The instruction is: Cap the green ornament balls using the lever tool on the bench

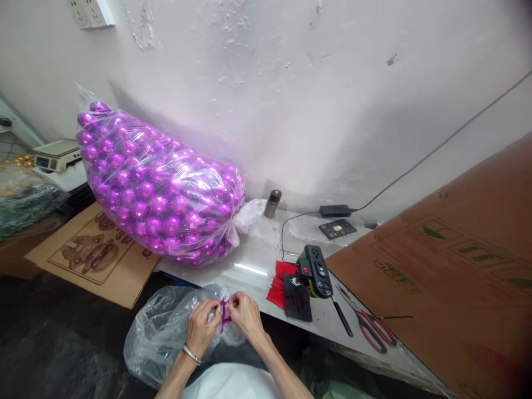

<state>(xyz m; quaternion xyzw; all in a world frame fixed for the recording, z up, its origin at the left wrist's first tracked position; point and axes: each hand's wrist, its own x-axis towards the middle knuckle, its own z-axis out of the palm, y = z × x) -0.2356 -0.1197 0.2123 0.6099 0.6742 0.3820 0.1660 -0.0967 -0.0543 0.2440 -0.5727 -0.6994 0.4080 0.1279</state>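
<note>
My left hand point(201, 323), with a bracelet at the wrist, pinches one side of a thin purple ribbon point(223, 316). On the other side, my right hand point(246, 315) is closed with its fingertips on the same ribbon. It lies across the gathered part of a clear plastic bag point(152, 332), which spreads below and to the left of my hands. Exactly how the ribbon runs between the fingertips is too small to make out. Beyond my hands, a large clear bag of shiny purple balls point(166, 194) lies on the table, its neck knotted toward the right.
On the table point(253, 285) stand a black-and-green device with a handle point(318, 271), red cloth point(278, 282), scissors point(374, 330), a small bottle point(272, 203) and a power adapter point(336, 210). Cardboard lies left point(95, 249); a large carton point(457, 266) stands right. A scale point(58, 155) sits far left.
</note>
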